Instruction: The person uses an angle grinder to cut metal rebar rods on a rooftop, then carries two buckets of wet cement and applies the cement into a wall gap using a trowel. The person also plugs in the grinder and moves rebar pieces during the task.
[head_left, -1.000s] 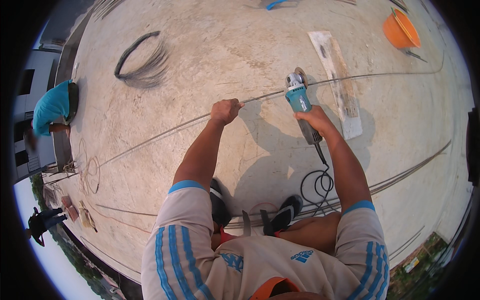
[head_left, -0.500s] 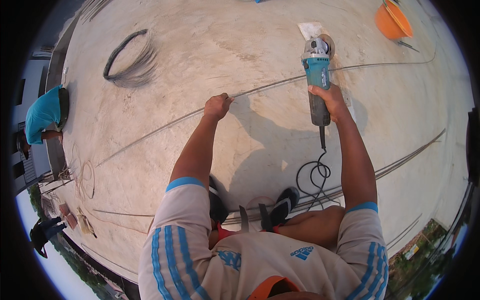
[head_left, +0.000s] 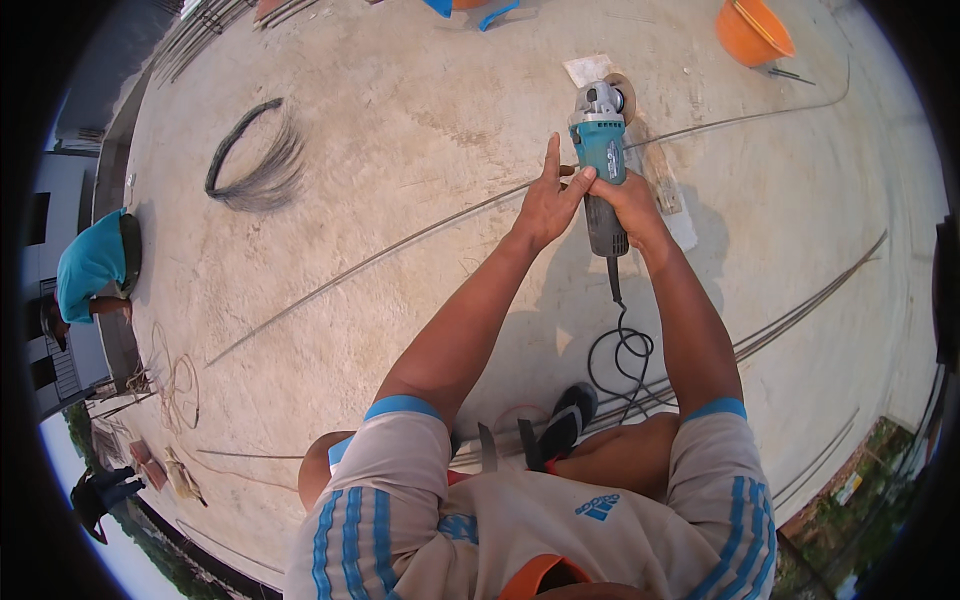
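Observation:
In my right hand (head_left: 625, 205) is a teal and black angle grinder (head_left: 602, 150), its metal head and disc pointing away from me over a pale plank (head_left: 675, 222). A long thin steel rod (head_left: 420, 235) runs across the concrete and passes beneath the grinder. My left hand (head_left: 550, 203) is open at the grinder's left side, index finger stretched forward and thumb at the tool's body; whether it touches is unclear. The black cord (head_left: 625, 340) drops from the grinder's rear and coils on the floor by my foot.
A looped wire bundle (head_left: 235, 190) lies at upper left, an orange bucket (head_left: 750, 35) at upper right. More rods (head_left: 810, 290) lie to the right. A co-worker in turquoise (head_left: 90, 260) bends at the left edge; another person (head_left: 95, 500) is at lower left. Loose cable (head_left: 180, 390) lies leftward.
My left hand has let go of the rod and moved up and right to the grinder, its fingers spreading. The grinder first rose and shifted right, then came slightly back left.

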